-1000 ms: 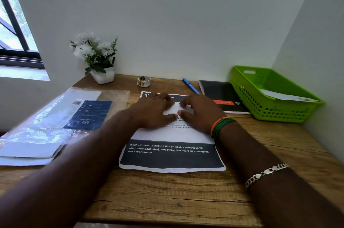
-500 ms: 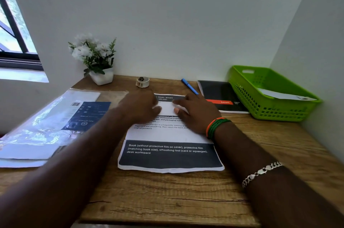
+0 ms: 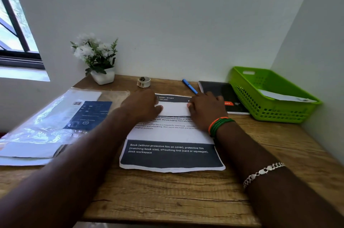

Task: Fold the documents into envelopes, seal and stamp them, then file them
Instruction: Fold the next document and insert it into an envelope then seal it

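Your left hand (image 3: 142, 105): flat, pressing white envelope (image 3: 175, 108), frame center.
Your right hand (image 3: 205, 109): flat, pressing its other end.
Beneath: printed sheet (image 3: 171, 146).

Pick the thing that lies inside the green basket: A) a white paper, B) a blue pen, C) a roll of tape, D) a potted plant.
A: a white paper lies in the green basket, while the tape, pen and plant stand out on the desk.

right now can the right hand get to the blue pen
Probably yes: the right hand rests on the document, and the blue pen lies just beyond its fingers on open desk, nothing between.
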A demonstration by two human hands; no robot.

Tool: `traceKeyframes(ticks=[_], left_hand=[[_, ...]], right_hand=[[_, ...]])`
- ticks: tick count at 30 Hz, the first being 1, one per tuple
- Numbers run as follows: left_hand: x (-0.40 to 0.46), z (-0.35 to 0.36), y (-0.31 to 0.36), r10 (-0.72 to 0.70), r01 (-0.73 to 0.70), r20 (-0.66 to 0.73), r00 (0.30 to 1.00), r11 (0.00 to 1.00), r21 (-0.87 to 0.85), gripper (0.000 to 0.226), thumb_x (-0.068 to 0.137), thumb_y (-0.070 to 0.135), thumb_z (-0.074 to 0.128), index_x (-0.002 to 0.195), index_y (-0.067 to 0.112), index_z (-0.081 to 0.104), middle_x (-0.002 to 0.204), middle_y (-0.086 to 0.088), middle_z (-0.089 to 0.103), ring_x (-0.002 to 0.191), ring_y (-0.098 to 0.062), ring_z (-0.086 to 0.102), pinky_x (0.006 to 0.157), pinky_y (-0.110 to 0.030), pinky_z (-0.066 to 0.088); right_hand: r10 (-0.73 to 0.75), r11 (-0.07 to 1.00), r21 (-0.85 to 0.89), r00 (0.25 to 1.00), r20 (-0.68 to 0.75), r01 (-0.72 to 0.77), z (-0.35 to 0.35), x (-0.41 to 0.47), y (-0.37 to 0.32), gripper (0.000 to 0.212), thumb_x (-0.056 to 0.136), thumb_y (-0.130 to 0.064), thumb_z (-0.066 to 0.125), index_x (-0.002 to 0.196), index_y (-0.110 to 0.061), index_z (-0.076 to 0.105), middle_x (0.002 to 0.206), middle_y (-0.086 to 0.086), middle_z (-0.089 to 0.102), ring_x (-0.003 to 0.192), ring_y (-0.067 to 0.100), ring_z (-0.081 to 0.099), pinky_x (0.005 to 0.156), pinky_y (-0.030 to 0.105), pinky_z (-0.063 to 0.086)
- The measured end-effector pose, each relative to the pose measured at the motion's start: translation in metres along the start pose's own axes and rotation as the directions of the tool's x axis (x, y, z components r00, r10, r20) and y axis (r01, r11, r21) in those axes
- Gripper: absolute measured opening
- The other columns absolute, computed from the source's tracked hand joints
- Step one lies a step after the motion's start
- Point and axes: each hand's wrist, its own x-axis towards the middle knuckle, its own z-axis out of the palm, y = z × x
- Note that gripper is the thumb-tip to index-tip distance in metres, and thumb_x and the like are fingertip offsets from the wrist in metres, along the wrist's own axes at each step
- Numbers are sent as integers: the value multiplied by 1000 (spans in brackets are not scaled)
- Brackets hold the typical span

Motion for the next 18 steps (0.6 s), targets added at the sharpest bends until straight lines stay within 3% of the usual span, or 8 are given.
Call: traceKeyframes(ticks=[3, 6, 10, 13, 18], left_hand=[[1, -4, -9, -60, 60, -4, 998, 998, 10, 30, 93, 41, 66, 97, 13, 74, 101, -4, 71, 91, -20, 63, 73, -30, 45], [1, -5, -12, -105, 107, -54, 993, 993, 40, 30, 92, 42, 68, 95, 12, 71, 104, -7, 69, 94, -23, 62, 73, -31, 43], [-1, 0, -10, -81, 88, -108, 991, 994, 63, 42, 89, 53, 69, 103, 13, 70, 109, -7, 68, 100, -25, 63, 84, -38, 54], [2, 4, -8, -50, 56, -92, 994, 996, 64, 49, 86, 63, 67, 101, 17, 73, 107, -5, 69, 97, -23, 62, 86, -43, 56], [5, 12, 1, -13, 16, -47, 999, 999, 48, 62, 83, 72, 63, 127, 28, 66, 127, 3, 65, 115, -20, 59, 96, -44, 51]], right_hand=[[58, 998, -19, 998, 13, -58, -2, 1, 10, 37, 102, -39, 38, 122, -22, 63, 129, 2, 58, 124, 26, 46, 101, 45, 32], [91, 995, -33, 996, 4, -91, -2, 2, 13, 39, 100, -40, 40, 125, -20, 62, 127, 3, 59, 123, 27, 46, 102, 45, 32], [-10, 996, 84, 999, -31, 13, 5, 3, 12, 33, 98, -48, 43, 117, -29, 63, 131, -1, 57, 122, 25, 47, 99, 44, 33], [-74, 990, 123, 997, 22, 70, 7, 4, 9, 36, 100, -50, 41, 124, -31, 58, 136, -1, 56, 126, 24, 46, 101, 45, 33], [-55, 983, 177, 998, 31, 49, 8, 6, 8, 36, 99, -50, 47, 129, -32, 56, 140, 3, 51, 127, 28, 45, 104, 47, 34]])
